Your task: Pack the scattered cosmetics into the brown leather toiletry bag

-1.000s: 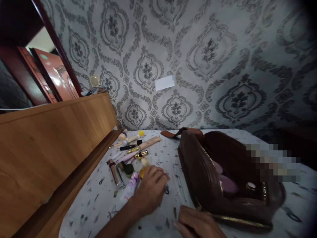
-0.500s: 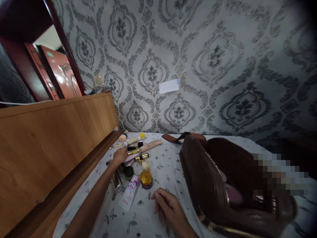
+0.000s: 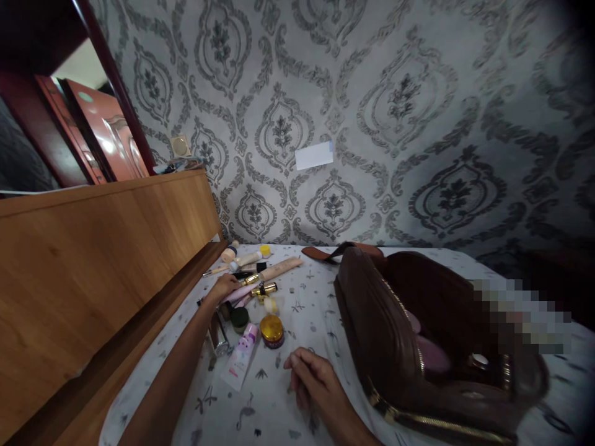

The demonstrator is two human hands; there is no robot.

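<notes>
The left hand (image 3: 223, 288) is at the far left of the brown bag (image 3: 376, 328), well apart from it, with its fingers lowered among small cosmetic things. The fingertips are near a gold tube (image 3: 251, 280) and a long pink item (image 3: 242, 292); whether they are apart or closed on something, I cannot tell. The right hand (image 3: 313, 375) is nearer to the bag, on its left side, with the fingers loosely bent and the thumb close to the forefinger. Its palm is hidden, so I cannot tell if it grips anything.

Between this hand and the group, also left of the bag, stands the gold-lidded jar (image 3: 272, 330). Farther left from the bag, the pink and white tube (image 3: 240, 359) lies beside the jar, and the dark-lidded jar (image 3: 240, 319) is just behind that tube. The beige tube (image 3: 281, 267) lies left of the bag's far end. The bag itself is open on the patterned sheet (image 3: 274, 402), and inside it pink items (image 3: 433, 354) are visible. Its brown strap (image 3: 320, 254) extends behind it.
</notes>
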